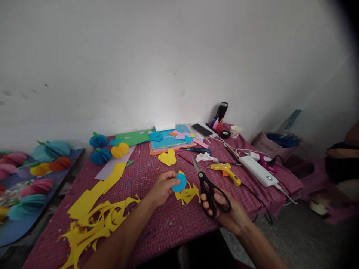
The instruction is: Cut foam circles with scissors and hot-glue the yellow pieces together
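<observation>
My left hand pinches a round blue paper disc, and a bit of yellow paper shows behind its top edge. In my right hand is a pair of black-handled scissors, with fingers through the loops and blades pointing up and away. Yellow paper offcuts lie on the table just beyond and under the disc. A small pile of yellow cut paper pieces sits farther back. Larger yellow scraps with curved cutouts spread to the left of my left forearm.
A yellow glue gun, a white power bank with cables, a phone and a paper cup stand on the right. Folded-paper pumpkins sit at back left; more lie on a blue board. A person is at far right.
</observation>
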### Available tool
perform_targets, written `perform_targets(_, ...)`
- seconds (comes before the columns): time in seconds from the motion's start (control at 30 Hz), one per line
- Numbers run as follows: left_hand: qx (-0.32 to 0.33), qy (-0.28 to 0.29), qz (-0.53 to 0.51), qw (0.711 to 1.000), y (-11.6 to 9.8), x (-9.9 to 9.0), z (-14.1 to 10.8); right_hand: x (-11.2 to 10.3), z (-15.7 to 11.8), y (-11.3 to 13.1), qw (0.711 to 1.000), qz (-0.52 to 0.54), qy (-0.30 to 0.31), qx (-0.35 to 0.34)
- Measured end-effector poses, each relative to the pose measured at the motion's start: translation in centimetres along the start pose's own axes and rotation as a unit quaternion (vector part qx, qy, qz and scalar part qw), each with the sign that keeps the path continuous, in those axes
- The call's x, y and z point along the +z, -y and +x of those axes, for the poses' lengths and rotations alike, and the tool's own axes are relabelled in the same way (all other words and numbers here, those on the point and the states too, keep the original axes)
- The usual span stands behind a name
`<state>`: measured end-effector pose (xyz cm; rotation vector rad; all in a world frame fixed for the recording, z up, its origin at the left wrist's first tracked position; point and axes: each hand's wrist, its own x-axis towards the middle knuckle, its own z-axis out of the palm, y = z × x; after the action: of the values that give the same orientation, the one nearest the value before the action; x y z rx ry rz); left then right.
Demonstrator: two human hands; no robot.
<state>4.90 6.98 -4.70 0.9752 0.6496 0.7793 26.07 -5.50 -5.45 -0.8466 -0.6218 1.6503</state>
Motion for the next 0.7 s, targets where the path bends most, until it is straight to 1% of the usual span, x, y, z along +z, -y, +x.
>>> perform_targets(0.1,0.002,0.0,-0.012,1.0,-0.1,0.1,-0.1,0.5,0.1,-0.3,0.996,-0.076,0.007,-0.037)
perform_targets(0.2,0.006,0.003,-0.019,1.0,-0.1,0.2,-0.2,0.9,0.1,-0.4,0.983,-0.172,0.012,-0.061)
perform_targets(0.3,0.009,0.012,-0.023,1.0,-0.1,0.2,-0.3,1.0,-0.2,-0.3,0.972,-0.22,0.024,-0.075)
perform_targets(0.43,0.022,0.022,-0.017,0.999,0.2,0.0,-0.2,1.0,-0.4,-0.5,0.972,-0.224,0.015,-0.07)
perform_targets(0.53,0.025,0.034,-0.019,0.999,0.4,-0.1,-0.1,1.1,-0.3,-0.8,0.974,-0.215,0.02,-0.064)
perform_targets(0.7,0.017,0.026,-0.027,0.999,0.6,-0.2,0.0,1.3,0.0,-1.2,0.977,-0.201,0.027,-0.063)
